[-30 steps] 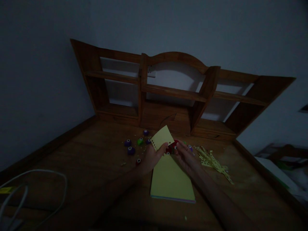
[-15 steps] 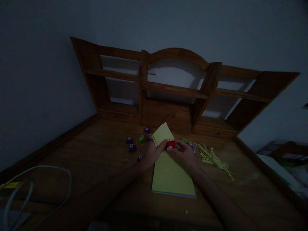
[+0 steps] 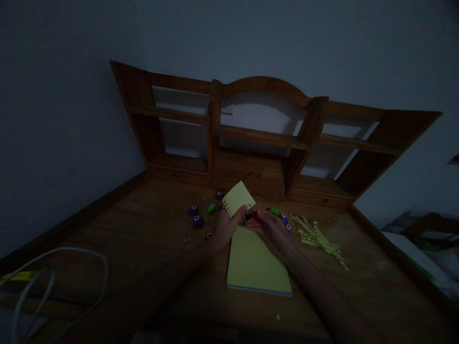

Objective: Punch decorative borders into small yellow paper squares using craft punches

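Observation:
My left hand [image 3: 226, 224] pinches a small pale yellow sheet of paper [image 3: 238, 198], with punched holes showing along its lower left edge and near its right corner. In my right hand [image 3: 271, 226] is a red craft hole punch [image 3: 256, 217], partly covered by my fingers and close to the paper's right corner. Whether the paper sits in its slot I cannot tell. Below both hands lies a stack of yellow paper [image 3: 257, 263]. Purple punches [image 3: 198, 221] and a green punch [image 3: 211, 208] stand left of my hands. Another green punch [image 3: 274, 211] and purple ones [image 3: 284, 218] are on the right.
Punched yellow paper strips [image 3: 319, 239] lie in a pile at the right on the wooden desk [image 3: 150, 239]. A wooden shelf unit [image 3: 261, 136] stands along the back. A white cable [image 3: 103, 267] loops at the left, and small paper bits are scattered about.
The yellow sheet has turned and shifted slightly left in my left hand. My right hand has tilted the red punch, so less of its red top shows.

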The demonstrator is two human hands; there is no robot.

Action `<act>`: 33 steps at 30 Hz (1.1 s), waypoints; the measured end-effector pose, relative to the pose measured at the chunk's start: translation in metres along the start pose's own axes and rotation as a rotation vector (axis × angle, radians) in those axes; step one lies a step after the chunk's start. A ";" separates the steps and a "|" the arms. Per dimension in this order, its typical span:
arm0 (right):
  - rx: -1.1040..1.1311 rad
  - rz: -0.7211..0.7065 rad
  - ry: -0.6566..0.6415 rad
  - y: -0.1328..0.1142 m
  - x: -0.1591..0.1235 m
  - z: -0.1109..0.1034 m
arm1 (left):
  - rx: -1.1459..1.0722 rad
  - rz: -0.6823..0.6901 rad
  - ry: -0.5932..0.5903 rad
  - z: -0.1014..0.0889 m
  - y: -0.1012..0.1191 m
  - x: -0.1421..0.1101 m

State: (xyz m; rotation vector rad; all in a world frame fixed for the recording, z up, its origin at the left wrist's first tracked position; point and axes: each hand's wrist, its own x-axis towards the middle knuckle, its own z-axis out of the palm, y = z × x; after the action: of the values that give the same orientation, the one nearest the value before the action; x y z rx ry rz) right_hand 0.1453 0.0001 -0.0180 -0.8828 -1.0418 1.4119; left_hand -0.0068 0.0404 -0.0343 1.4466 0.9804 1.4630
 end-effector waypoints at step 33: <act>-0.193 -0.126 0.057 -0.001 -0.003 -0.008 | 0.030 0.067 -0.074 0.000 0.014 -0.006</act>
State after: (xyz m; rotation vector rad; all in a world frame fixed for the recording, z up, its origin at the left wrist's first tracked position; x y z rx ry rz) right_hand 0.1530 -0.0019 -0.0199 -0.9738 -1.1835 1.1885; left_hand -0.0075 0.0303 -0.0227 1.5573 0.9193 1.4376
